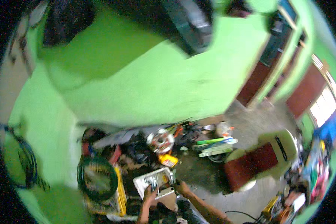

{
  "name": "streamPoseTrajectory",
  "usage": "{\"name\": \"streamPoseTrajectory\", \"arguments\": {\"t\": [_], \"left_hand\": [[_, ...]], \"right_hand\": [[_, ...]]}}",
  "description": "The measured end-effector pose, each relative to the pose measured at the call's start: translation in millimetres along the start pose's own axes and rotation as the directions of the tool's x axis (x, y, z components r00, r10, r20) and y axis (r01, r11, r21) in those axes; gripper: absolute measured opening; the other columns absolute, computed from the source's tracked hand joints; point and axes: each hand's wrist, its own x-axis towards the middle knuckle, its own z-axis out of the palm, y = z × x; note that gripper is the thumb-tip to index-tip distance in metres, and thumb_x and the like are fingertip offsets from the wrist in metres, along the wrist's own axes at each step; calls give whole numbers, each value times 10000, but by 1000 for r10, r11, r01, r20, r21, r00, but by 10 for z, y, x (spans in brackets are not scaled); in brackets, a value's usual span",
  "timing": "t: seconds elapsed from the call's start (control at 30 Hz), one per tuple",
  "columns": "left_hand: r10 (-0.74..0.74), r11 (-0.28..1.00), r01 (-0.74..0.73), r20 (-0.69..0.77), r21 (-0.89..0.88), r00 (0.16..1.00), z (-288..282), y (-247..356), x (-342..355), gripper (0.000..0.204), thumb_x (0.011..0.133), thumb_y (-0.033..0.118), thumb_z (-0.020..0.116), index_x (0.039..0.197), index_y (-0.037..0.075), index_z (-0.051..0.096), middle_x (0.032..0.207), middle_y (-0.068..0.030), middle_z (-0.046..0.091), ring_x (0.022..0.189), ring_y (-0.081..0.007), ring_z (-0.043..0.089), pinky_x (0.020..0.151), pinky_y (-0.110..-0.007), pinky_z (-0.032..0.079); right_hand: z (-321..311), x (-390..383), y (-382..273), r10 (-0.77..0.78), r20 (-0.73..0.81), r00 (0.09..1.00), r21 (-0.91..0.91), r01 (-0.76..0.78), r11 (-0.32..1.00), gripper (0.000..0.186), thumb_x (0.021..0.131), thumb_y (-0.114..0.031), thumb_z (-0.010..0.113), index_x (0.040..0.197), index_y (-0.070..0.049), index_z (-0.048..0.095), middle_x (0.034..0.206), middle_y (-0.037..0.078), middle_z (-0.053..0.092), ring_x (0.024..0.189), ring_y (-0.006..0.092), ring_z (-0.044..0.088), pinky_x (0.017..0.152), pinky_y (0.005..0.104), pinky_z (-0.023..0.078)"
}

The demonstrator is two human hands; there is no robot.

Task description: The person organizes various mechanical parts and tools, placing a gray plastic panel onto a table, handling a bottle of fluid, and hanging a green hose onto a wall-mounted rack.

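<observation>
White tray [139,184], rectangular with raised rims, sat angled before you, your left hand [149,195] over its near rim, your right hand [182,187] beside its right; blur hid whether either gripped anything. Grey floor [199,172] spread rightward to a red-seated chair [250,166]; leftward lay a dark green, round coil [114,186].

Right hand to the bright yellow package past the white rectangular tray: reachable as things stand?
Probably yes: the right hand is beside the white rectangular tray, and the bright yellow package lies just beyond the tray's far edge, seemingly uncovered. Blur leaves unclear whether that hand holds something.
</observation>
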Motion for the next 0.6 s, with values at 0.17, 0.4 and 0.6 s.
{"name": "streamPoseTrajectory", "arguments": {"t": [0.17,0.4,0.6], "left_hand": [[134,972,-172,222,161,966,686,1035,-388,390,791,183,642,1123,4,544,1000,-167,613,911,-264,587,804,-366,452],[193,900,-388,617,198,763,2823,1639,-908,501,790,192,663,1204,-27,487,901,-165,604,825,-261,591,737,-379,462],[-144,656,-653,912,378,383,4679,2259,-2863,618,799,250,675,1289,-45,441,1186,-250,562,1115,-326,552,926,-393,424]], "right_hand": [[-745,-616,-214,-311,-136,941,-587,177,790,595,799,-226,602,1267,79,394,1101,311,562,1035,425,555,858,465,461],[-2607,-2636,-165,-91,-740,667,-276,-177,945,432,797,-256,630,1099,7,468,966,277,601,933,431,582,768,480,459],[-3442,-5085,991,239,-903,358,134,-293,947,374,834,-203,588,1134,-5,484,846,206,643,773,310,652,679,456,484]]}}
